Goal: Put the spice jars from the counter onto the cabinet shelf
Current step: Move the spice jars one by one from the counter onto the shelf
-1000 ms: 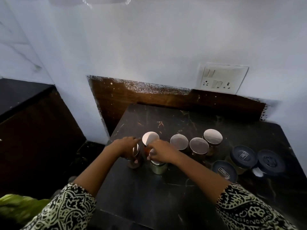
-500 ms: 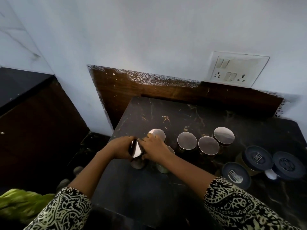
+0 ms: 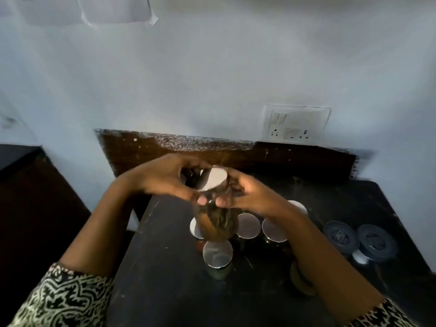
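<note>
Left hand point(image 3: 165, 179) and right hand point(image 3: 251, 197) both grip a raised spice jar point(image 3: 213, 180), fingers curled round it; I see it tilted, above other jars point(image 3: 218, 254) on the worktop point(image 3: 165, 291).

A glass jar point(image 3: 215, 219) of brown spice, silver lid tilted up, is held above the counter point(image 3: 165, 279) by the left hand point(image 3: 165, 179) and right hand point(image 3: 251, 197). Five silver-lidded jars point(image 3: 247, 226) stand upright near the counter's left edge, two blue-lidded jars point(image 3: 339, 236) toward its right
</note>
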`<state>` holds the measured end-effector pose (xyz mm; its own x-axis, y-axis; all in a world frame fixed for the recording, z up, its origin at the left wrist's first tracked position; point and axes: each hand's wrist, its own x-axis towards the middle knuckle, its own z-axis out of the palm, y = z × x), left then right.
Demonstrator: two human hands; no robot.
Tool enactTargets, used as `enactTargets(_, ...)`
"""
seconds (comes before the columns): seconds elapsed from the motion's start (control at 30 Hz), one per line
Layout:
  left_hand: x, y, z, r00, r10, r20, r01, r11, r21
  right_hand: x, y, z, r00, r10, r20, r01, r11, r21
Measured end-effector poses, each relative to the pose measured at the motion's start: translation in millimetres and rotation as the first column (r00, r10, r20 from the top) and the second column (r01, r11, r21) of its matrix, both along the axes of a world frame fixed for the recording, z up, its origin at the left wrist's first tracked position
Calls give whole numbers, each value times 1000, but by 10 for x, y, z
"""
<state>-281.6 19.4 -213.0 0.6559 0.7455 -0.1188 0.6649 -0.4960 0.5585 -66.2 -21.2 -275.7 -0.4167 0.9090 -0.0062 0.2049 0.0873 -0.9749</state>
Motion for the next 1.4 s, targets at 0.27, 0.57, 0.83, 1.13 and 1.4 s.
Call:
enactTargets(0.27, 875, 65, 699, 939, -143, 313, 92, 981, 171, 821, -330, 650, 989, -138, -44, 142, 981, 130)
enactTargets(0.57, 1746, -226, 944, 803, -46, 595, -7, 996, 86, 1248, -530, 996, 852, -454, -261, 518, 804, 292)
enactTargets(0.83, 2121, -424, 860, 805, 18, 594, -99, 990, 103, 1408, -521, 1206, 728, -640, -244, 672, 597, 439)
enactTargets(1.13, 2218, -371, 1072, 682, 58, 729, -70, 997, -15, 1672, -683, 1386, 814, -501, -294, 579, 737, 348)
enactTargets(1.4, 2339, -483, 1148, 560, 40, 828, 3, 999, -50, 1691, -767, 1427, 786, -469, -402, 598, 742, 303)
